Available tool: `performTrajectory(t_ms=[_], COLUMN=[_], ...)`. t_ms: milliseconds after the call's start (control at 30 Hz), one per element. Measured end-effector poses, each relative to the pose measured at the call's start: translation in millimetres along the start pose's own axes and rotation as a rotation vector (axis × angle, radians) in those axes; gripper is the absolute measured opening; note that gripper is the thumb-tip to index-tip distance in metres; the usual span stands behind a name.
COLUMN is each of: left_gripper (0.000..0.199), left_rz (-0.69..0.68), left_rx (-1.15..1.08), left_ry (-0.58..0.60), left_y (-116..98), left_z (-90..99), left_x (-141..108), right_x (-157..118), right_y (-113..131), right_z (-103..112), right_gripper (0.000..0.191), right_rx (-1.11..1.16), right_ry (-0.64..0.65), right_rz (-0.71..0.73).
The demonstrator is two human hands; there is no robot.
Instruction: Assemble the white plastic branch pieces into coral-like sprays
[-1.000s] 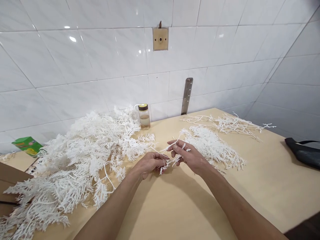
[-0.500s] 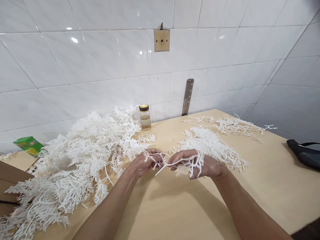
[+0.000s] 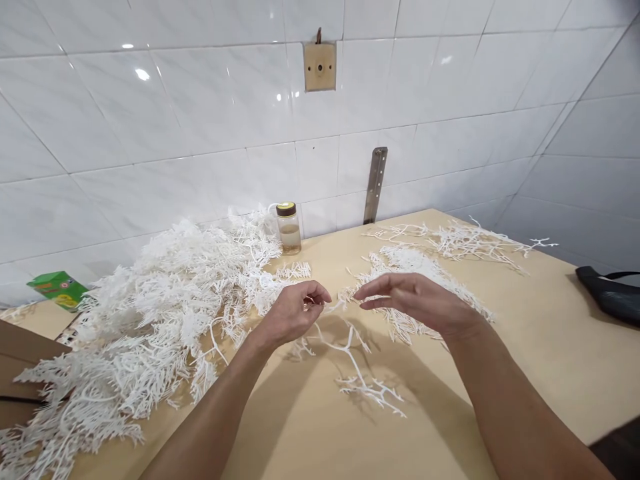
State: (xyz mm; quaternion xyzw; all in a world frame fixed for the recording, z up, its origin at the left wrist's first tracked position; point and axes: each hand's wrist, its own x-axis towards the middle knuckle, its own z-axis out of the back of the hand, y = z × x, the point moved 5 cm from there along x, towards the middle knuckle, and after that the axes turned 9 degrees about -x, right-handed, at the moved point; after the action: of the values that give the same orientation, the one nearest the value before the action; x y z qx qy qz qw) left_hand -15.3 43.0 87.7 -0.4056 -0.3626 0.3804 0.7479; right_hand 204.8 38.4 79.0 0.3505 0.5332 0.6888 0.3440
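Observation:
My left hand (image 3: 299, 310) is closed in a pinch at the middle of the table. From its fingers hangs a white, mostly bare plastic-looking branch (image 3: 354, 357), its forked twigs spreading down and to the right. My right hand (image 3: 420, 300) is apart from it, fingers stretched out toward the left hand with a gap between thumb and fingers and nothing seen in them. Just behind and under the right hand lies a small pile of white feathery sprigs (image 3: 407, 260). A big heap of white leafy branches (image 3: 165, 313) fills the left side beside my left arm.
Thin bare white stems (image 3: 470, 240) lie at the table's back right. Near the tiled wall stand a dark-lidded jar (image 3: 289, 233) with liquid and a leaning metal ruler (image 3: 376, 185). A green box (image 3: 60, 290) is at far left, a black item (image 3: 610, 293) at far right.
My right hand has let go of the branch and opened, moving slightly right. The branch now hangs lower from my left hand. The view has tilted down a little.

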Motion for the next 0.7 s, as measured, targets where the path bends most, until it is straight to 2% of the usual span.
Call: performTrajectory(t_ms=[67,167,267,367,467,533,600,700], left_gripper=[0.012,0.009,0.011,0.017,0.012,0.007,0.013,0.031], left_rz=[-0.036,-0.12,-0.201,-0.25,-0.278,-0.235,-0.118,0.106], left_rx=[-0.035,-0.074,-0.017,0.067,0.111,0.12,0.084,0.043], left_ry=[0.017,0.007,-0.046,-0.071,-0.112,-0.186,-0.219,-0.126], left_y=[-6,-13,-13,-11,-11,-11,-8,2], left_z=[-7.1,-15.8,-19.8,-22.0,-22.3,-19.8,-18.3,-22.7], left_x=[-1,-3,-5,-6,-7,-7,-6,-5], right_x=[10,24,29,27,27,29,31,32], right_y=[-15,-33,-35,-31,-31,-33,-35,-39], right_z=[1,-24,-43,-45,-41,-38,-36,-40], right_gripper=[0.036,0.04,0.041,0.042,0.043,0.044,0.046,0.046], right_rx=[0.087,0.133,0.158,0.15,0.122,0.1,0.086,0.057], right_ry=[-0.205,-0.084,0.027,0.026,-0.013,-0.107,-0.22,-0.339], right_rz=[-0.061,-0.18,-0.206,-0.191,-0.169,-0.153,-0.144,-0.167])
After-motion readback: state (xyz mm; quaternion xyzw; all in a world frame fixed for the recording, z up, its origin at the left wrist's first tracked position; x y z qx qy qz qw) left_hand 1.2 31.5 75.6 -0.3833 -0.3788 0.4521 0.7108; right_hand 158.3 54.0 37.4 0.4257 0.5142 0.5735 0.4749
